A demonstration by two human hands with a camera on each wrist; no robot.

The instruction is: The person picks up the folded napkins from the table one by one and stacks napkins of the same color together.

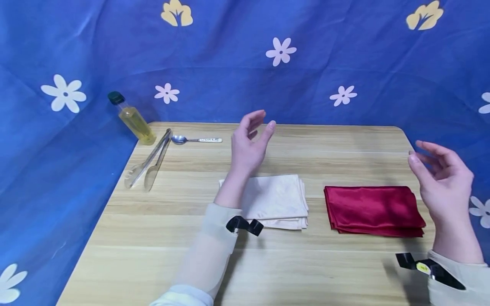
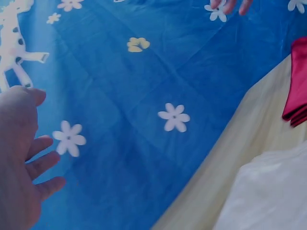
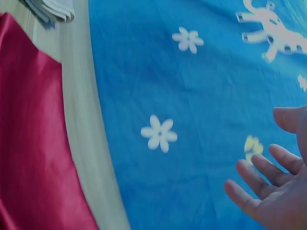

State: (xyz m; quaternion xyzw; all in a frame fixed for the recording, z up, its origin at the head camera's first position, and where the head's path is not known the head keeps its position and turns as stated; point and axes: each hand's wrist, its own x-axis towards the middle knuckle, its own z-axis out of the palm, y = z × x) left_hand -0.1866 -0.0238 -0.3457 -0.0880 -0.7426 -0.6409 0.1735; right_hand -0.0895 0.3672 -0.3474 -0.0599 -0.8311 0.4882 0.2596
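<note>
My left hand (image 1: pixel 249 144) is raised over the table behind a folded white cloth (image 1: pixel 273 199), its fingers loosely bent around nothing. The left forearm hides part of that cloth in the head view. Off the table's right side hovers my right hand (image 1: pixel 445 178), fingers relaxed and apart from the thumb, holding nothing. It is nearest to a folded dark red satin cloth (image 1: pixel 373 210), which lies flat to the right of the white one. The left wrist view shows the white cloth (image 2: pixel 273 191) at its lower right; in the right wrist view the red cloth (image 3: pixel 38 139) fills the left side.
At the back left of the wooden table (image 1: pixel 153 229) stands a bottle (image 1: pixel 137 124) of yellow liquid with a dark green cap. Metal tongs (image 1: pixel 158 155) lie beside it, and a spoon (image 1: pixel 195 140) with a patterned handle lies near them. A blue flowered curtain (image 1: pixel 229 55) hangs behind.
</note>
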